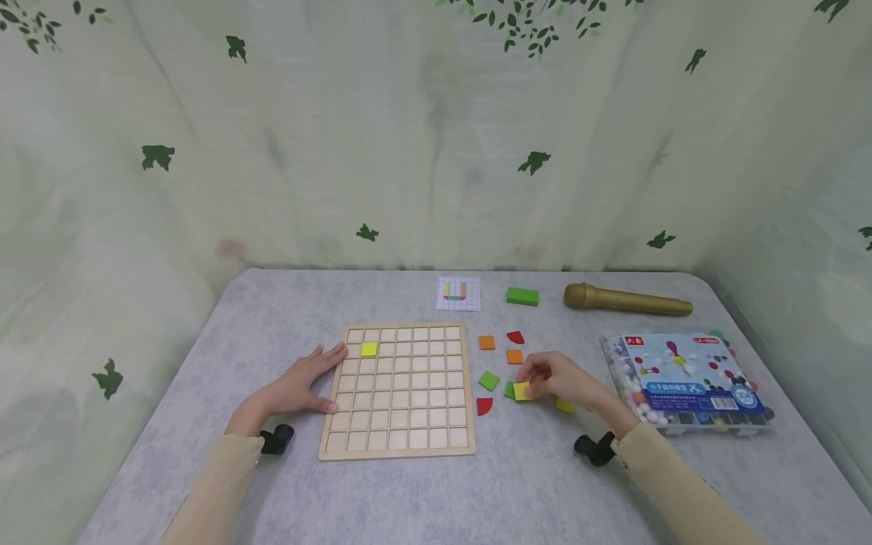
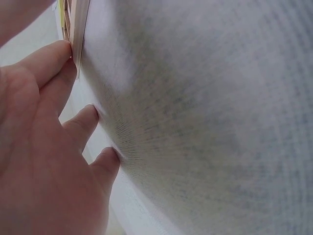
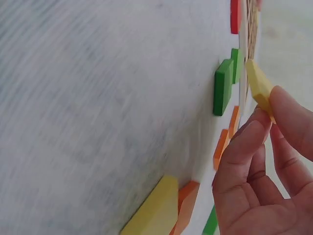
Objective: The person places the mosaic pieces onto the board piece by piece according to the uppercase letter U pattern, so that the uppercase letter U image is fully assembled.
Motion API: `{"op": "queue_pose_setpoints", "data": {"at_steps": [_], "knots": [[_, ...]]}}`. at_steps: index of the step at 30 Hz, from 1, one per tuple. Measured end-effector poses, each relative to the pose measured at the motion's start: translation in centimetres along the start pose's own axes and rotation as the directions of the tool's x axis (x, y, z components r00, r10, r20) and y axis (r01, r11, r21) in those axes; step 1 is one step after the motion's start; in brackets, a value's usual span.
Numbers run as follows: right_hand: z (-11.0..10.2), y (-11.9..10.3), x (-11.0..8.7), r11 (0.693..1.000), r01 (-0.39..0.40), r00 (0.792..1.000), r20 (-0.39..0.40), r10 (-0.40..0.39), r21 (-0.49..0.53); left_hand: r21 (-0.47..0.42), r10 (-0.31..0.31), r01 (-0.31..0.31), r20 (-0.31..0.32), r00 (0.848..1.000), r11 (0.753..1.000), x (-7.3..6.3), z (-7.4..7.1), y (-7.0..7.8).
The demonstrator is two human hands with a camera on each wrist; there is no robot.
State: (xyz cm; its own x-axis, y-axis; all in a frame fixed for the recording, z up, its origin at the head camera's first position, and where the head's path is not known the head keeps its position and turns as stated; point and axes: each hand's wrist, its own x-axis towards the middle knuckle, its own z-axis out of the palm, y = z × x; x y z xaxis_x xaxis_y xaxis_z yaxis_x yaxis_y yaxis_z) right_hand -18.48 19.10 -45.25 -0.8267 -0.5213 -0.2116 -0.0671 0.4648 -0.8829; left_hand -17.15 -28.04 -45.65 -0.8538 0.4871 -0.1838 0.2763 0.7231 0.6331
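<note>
Between thumb and fingers, my right hand [image 1: 555, 377] pinches a yellow square tile [image 3: 259, 85], held above the table in the right wrist view. Just below it lies a green tile [image 3: 223, 88], partly covered by the yellow one in the head view. Another yellow tile [image 1: 565, 405] rests on the table under my right wrist. My left hand [image 1: 303, 384] lies with spread fingers along the left side of a wooden grid board [image 1: 397, 456], thumb and fingertips at its frame. One yellow tile [image 1: 369, 349] sits in a cell near the board's upper left.
Right of the board lie orange tiles [image 1: 487, 343], red quarter-round tiles [image 1: 484, 406] and a green tile [image 1: 488, 380]. Farther back are a pattern card [image 1: 458, 294], a green block [image 1: 522, 296] and a gold microphone [image 1: 627, 300]. A clear-sided box [image 1: 688, 382] stands at right.
</note>
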Motion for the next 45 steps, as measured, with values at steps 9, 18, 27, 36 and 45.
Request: {"op": "queue_pose_setpoints", "data": {"at_steps": [9,18,27,36,45], "knots": [[1.5,-1.4,1.8,0.999,-0.006,1.0,0.005,0.006,0.039,-0.005,0.002,-0.002,0.006,1.0,1.0,0.1,0.0,0.2],[3.7,-3.3,5.2,0.992,0.027,0.999,0.031,-0.031,0.124,0.004,0.004,-0.004,0.005,1.0,1.0,0.3,0.1,0.4],[6.5,-5.2,8.8,0.992,0.093,0.995,0.029,-0.096,0.09,0.009,0.001,-0.001,0.001,1.0,1.0,0.3,0.0,0.5],[9.4,-7.8,11.9,0.986,0.053,0.997,0.054,-0.062,0.156,0.012,-0.002,0.002,0.002,1.0,1.0,0.2,-0.1,0.6],[12.6,-9.7,14.9,0.99,0.053,0.999,0.005,-0.054,0.128,0.011,-0.019,0.019,0.011,1.0,1.0,0.2,-0.2,0.6]]}}
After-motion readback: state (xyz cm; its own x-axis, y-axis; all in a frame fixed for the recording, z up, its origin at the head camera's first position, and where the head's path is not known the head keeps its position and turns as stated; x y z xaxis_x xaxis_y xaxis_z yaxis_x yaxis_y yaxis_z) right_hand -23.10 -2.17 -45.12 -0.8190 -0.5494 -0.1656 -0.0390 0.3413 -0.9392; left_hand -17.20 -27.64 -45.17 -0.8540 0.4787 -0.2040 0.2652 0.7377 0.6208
